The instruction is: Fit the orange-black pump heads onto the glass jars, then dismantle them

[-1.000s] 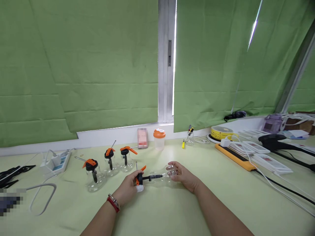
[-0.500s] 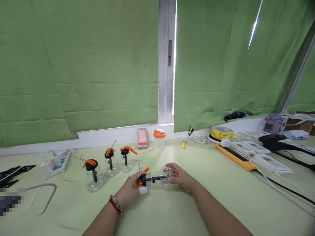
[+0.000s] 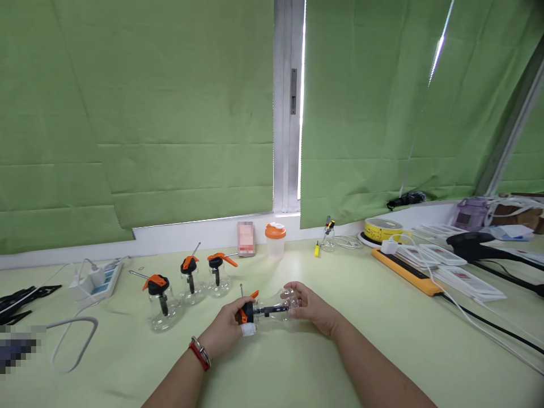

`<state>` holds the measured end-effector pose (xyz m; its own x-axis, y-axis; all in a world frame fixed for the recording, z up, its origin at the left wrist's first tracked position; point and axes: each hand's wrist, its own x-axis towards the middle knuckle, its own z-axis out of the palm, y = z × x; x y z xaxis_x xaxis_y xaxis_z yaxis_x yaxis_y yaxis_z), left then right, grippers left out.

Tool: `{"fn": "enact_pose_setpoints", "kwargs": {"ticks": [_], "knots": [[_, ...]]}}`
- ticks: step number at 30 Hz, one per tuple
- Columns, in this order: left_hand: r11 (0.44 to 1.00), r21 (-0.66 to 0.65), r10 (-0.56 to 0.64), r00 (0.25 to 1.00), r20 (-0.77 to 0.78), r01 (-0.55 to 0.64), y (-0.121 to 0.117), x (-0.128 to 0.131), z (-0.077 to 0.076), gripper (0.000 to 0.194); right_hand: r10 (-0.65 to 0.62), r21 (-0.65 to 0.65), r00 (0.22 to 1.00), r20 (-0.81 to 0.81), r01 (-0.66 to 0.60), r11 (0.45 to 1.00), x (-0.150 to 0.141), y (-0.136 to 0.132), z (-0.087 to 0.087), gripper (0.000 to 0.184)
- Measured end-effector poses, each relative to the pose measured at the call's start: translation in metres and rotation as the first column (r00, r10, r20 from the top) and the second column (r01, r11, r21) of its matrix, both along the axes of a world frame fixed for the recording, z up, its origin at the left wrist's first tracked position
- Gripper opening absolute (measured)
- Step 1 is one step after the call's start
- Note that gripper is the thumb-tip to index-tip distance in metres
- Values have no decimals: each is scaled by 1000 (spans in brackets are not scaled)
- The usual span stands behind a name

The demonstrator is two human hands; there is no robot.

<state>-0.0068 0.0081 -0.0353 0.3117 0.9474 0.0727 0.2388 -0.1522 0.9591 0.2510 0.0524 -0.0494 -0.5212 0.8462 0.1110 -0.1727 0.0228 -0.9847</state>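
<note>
Black cap and left hand shifted slightly right since the earlier frame, the cap now at the mouth of the clear bottle.
Left fingers close round the cap; right hand, fingers half-curled, grips the bottle's base. Bottle held sideways, well in front of the worktop's far edge; three capped bottles stand upright to its left.

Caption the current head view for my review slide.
Left hand on a black-and-orange top, right hand on the clear bottle held sideways, near three similar upright bottles.
</note>
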Motion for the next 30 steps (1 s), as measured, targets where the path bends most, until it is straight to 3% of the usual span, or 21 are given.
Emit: {"fn": "enact_pose_setpoints", "kwargs": {"ticks": [14, 22, 30], "knots": [[999, -36, 20, 994, 104, -16, 0, 0, 4, 46, 10, 24, 999, -34, -9, 1000, 3, 3, 2, 63], [975, -174, 193, 921, 338, -141, -3, 12, 6, 46, -12, 80, 1000, -26, 14, 997, 0, -3, 8, 66], [956, -214, 262, 906, 333, -198, -8, 23, 10, 43, -54, 222, 996, 69, 38, 974, -4, -7, 12, 65]]}}
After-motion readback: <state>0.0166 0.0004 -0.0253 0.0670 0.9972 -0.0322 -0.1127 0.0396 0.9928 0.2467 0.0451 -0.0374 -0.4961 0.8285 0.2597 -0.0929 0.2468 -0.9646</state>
